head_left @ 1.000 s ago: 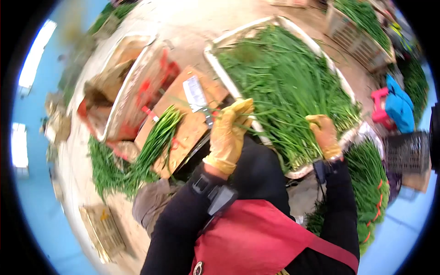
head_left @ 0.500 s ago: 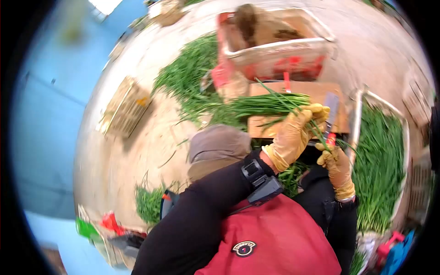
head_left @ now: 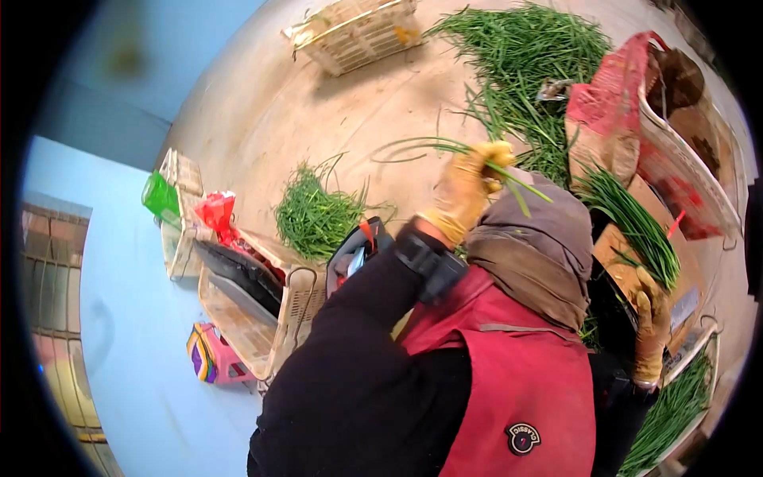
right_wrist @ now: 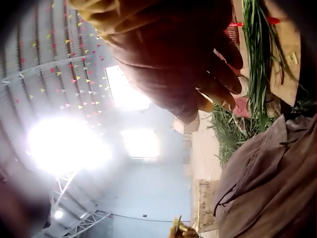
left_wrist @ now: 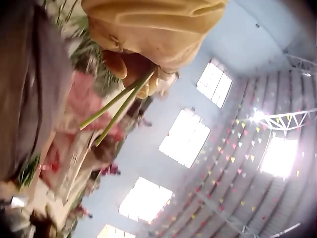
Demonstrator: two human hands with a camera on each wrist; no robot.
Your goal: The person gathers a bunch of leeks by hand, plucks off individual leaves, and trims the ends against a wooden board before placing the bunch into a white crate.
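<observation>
My left hand [head_left: 462, 189], in a yellow glove, pinches a few long green stalks [head_left: 520, 187] above the knee. Their leafy ends trail off to the left; in the left wrist view the pale ends of the stalks [left_wrist: 121, 104] stick out past the fingertips. My right hand [head_left: 652, 326], gloved too, is over the wooden board [head_left: 616, 250] at the right, its fingers loosely bent and no object showing in them in the right wrist view. A bundle of green stalks [head_left: 636, 226] lies on the board just beyond that hand. Beside the hand shows a knife blade [head_left: 685, 308].
Loose greens [head_left: 524, 63] are heaped on the floor ahead, with a smaller pile [head_left: 318, 211] at the left. A red and white bin [head_left: 683, 179] stands beyond the board, and a crate of greens [head_left: 711, 350] at the right. To the left is a cream crate [head_left: 238, 334].
The head view has swung to the left. My left hand has moved from beside the bundle to above the knee with a few stalks. My right hand is now apart from the knife handle.
</observation>
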